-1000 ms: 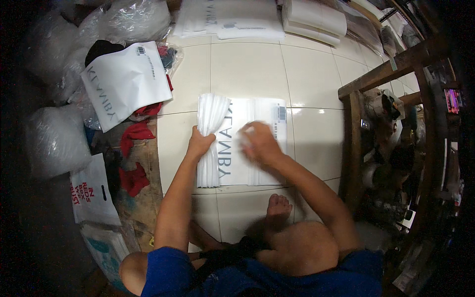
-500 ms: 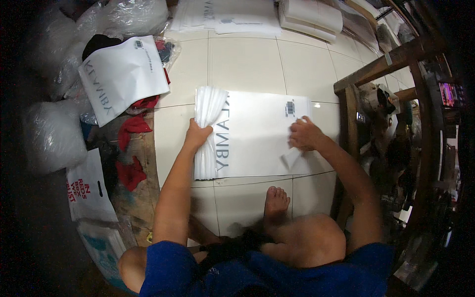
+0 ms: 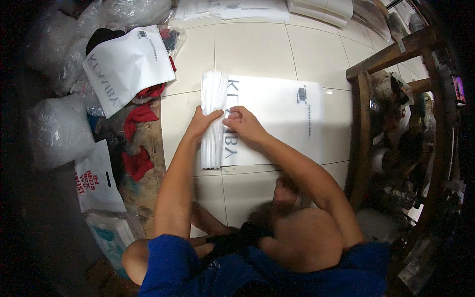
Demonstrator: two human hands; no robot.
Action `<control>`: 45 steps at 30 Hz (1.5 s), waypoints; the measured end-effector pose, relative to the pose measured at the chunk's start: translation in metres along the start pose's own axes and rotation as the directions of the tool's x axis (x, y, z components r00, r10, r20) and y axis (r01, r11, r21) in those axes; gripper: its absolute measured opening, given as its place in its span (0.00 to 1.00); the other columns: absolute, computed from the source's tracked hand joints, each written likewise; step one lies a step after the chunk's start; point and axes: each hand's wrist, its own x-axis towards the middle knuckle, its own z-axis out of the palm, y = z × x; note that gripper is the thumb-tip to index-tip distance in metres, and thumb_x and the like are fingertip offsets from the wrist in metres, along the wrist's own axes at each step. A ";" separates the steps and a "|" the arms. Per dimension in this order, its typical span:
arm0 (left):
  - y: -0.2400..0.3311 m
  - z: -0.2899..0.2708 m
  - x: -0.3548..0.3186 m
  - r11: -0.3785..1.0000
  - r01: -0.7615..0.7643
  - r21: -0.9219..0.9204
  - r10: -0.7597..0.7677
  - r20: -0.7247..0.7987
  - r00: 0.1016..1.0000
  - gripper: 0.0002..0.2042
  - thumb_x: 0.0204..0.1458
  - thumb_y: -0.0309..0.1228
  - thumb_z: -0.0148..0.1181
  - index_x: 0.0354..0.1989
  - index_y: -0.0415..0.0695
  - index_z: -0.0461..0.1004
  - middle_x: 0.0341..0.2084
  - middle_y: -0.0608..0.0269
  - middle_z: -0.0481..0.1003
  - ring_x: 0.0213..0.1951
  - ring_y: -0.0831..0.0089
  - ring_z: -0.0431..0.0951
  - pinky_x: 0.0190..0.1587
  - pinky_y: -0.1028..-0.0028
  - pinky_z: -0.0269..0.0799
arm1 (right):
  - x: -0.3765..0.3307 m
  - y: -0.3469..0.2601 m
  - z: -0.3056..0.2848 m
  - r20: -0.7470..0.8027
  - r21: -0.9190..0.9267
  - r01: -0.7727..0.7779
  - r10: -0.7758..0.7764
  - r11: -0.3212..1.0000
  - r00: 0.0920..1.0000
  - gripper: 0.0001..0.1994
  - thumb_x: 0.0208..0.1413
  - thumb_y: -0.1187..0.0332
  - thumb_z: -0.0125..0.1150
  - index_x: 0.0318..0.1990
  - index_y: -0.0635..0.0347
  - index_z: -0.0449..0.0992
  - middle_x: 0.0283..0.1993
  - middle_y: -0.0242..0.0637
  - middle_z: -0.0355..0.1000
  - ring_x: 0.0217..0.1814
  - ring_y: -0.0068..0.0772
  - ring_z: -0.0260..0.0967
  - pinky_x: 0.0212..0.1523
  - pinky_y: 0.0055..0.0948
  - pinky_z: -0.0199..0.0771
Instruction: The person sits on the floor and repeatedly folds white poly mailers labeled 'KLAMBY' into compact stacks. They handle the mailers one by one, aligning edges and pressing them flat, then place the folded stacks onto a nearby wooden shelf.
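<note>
A stack of white printed plastic bags (image 3: 277, 114) lies flat on the tiled floor in front of me, with dark lettering and a barcode patch. Along its left side, folded-over bags form a thick pleated bunch (image 3: 212, 153). My left hand (image 3: 204, 121) grips this bunch at mid-length, thumb on top. Just right of that thumb is my right hand (image 3: 241, 126), its fingers curled together against the bunch's edge. What they pinch, if anything, is hidden.
A filled white bag (image 3: 128, 67) rests at the left among clear plastic bundles (image 3: 62, 133) and red cloth scraps (image 3: 137, 163). White stacks (image 3: 255, 10) and a roll (image 3: 321, 10) lie at the far side. A wooden frame (image 3: 363, 123) stands at the right.
My right hand has moved left from the stack's right side to the pleated bunch. The lifted white flap at the right no longer shows. My left hand still grips the bunch.
</note>
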 end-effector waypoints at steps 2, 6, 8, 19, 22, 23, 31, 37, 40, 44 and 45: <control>0.000 0.001 -0.004 0.998 0.003 -0.055 -0.004 -0.011 1.000 0.41 0.42 0.44 0.72 0.57 0.30 0.56 0.45 0.46 0.71 0.44 0.63 0.76 0.45 0.69 0.75 | 0.006 -0.002 0.018 0.041 0.019 -0.025 0.024 1.000 0.999 0.31 0.52 0.69 0.67 0.59 0.71 0.58 0.43 0.40 0.67 0.41 0.26 0.69 0.37 0.23 0.75; -0.002 0.003 -0.008 0.998 -0.008 -0.060 0.006 -0.043 0.999 0.40 0.43 0.45 0.71 0.57 0.30 0.57 0.46 0.46 0.71 0.46 0.63 0.75 0.45 0.70 0.75 | 0.014 0.005 0.031 -0.029 -0.097 0.009 -0.012 0.995 0.999 0.31 0.50 0.65 0.68 0.57 0.71 0.61 0.41 0.41 0.71 0.41 0.30 0.72 0.38 0.28 0.75; -0.004 0.003 -0.007 0.997 -0.042 -0.064 0.039 -0.044 0.998 0.41 0.44 0.45 0.70 0.58 0.30 0.56 0.47 0.45 0.71 0.46 0.63 0.75 0.45 0.69 0.74 | 0.010 0.003 0.027 -0.024 0.023 -0.035 0.036 0.999 0.999 0.29 0.49 0.67 0.68 0.56 0.71 0.62 0.40 0.41 0.71 0.41 0.29 0.72 0.37 0.26 0.75; -0.003 0.001 -0.007 1.000 -0.025 -0.015 0.025 -0.045 0.999 0.43 0.43 0.45 0.69 0.60 0.29 0.55 0.48 0.43 0.71 0.46 0.61 0.76 0.46 0.68 0.74 | 0.013 0.005 0.018 0.035 0.176 -0.128 0.124 0.976 0.992 0.14 0.56 0.76 0.58 0.49 0.66 0.67 0.34 0.32 0.71 0.36 0.21 0.68 0.38 0.21 0.71; -0.014 -0.002 -0.001 0.998 -0.055 -0.012 0.054 -0.071 0.996 0.42 0.43 0.45 0.69 0.59 0.29 0.56 0.47 0.43 0.71 0.46 0.61 0.76 0.46 0.68 0.74 | 0.012 0.003 0.019 -0.028 0.199 -0.102 0.110 0.975 0.994 0.16 0.56 0.76 0.57 0.51 0.65 0.64 0.34 0.33 0.71 0.35 0.22 0.68 0.38 0.22 0.71; -0.012 0.000 -0.001 0.998 -0.065 -0.006 0.065 -0.076 0.995 0.42 0.43 0.45 0.69 0.59 0.29 0.56 0.47 0.43 0.71 0.46 0.61 0.76 0.46 0.68 0.74 | 0.013 0.006 0.018 -0.076 0.190 -0.089 0.105 0.978 0.992 0.16 0.56 0.76 0.57 0.52 0.65 0.63 0.34 0.33 0.70 0.35 0.22 0.67 0.37 0.22 0.71; -0.007 0.000 -0.005 0.999 -0.042 0.003 0.042 -0.069 0.997 0.39 0.44 0.44 0.68 0.58 0.29 0.58 0.46 0.45 0.72 0.45 0.63 0.77 0.47 0.68 0.74 | 0.008 0.018 0.011 -0.150 0.046 0.072 -0.065 0.996 0.987 0.12 0.57 0.73 0.55 0.47 0.62 0.65 0.32 0.35 0.68 0.32 0.26 0.68 0.33 0.26 0.72; -0.005 0.002 -0.008 0.998 -0.053 -0.016 0.052 -0.089 0.995 0.38 0.46 0.43 0.67 0.57 0.29 0.58 0.45 0.45 0.73 0.44 0.63 0.77 0.47 0.69 0.74 | 0.008 0.019 0.012 -0.176 0.125 0.021 0.001 0.992 0.984 0.11 0.56 0.73 0.54 0.46 0.63 0.68 0.34 0.35 0.67 0.33 0.26 0.67 0.33 0.25 0.71; 0.000 0.003 -0.011 0.999 -0.041 0.006 0.042 -0.096 0.995 0.37 0.46 0.43 0.67 0.57 0.29 0.58 0.45 0.45 0.73 0.44 0.63 0.77 0.46 0.69 0.74 | 0.010 0.025 0.010 -0.217 0.095 0.065 -0.043 0.993 0.975 0.12 0.53 0.75 0.53 0.46 0.64 0.69 0.36 0.37 0.68 0.35 0.27 0.68 0.37 0.27 0.71; -0.002 0.002 -0.010 0.999 -0.040 0.004 0.040 -0.094 0.995 0.38 0.46 0.44 0.67 0.58 0.29 0.58 0.45 0.45 0.73 0.44 0.63 0.77 0.46 0.69 0.74 | 0.013 0.031 0.007 -0.219 -0.020 0.082 -0.084 0.996 0.972 0.12 0.53 0.77 0.52 0.46 0.64 0.69 0.36 0.33 0.66 0.34 0.23 0.65 0.36 0.24 0.70; -0.003 0.002 -0.009 1.000 -0.028 0.007 0.029 -0.096 0.995 0.38 0.46 0.44 0.67 0.58 0.29 0.58 0.45 0.45 0.73 0.44 0.63 0.77 0.46 0.69 0.74 | 0.014 0.033 0.005 -0.215 -0.057 0.082 -0.092 0.995 0.972 0.12 0.53 0.78 0.52 0.47 0.64 0.68 0.35 0.31 0.66 0.33 0.20 0.63 0.34 0.23 0.69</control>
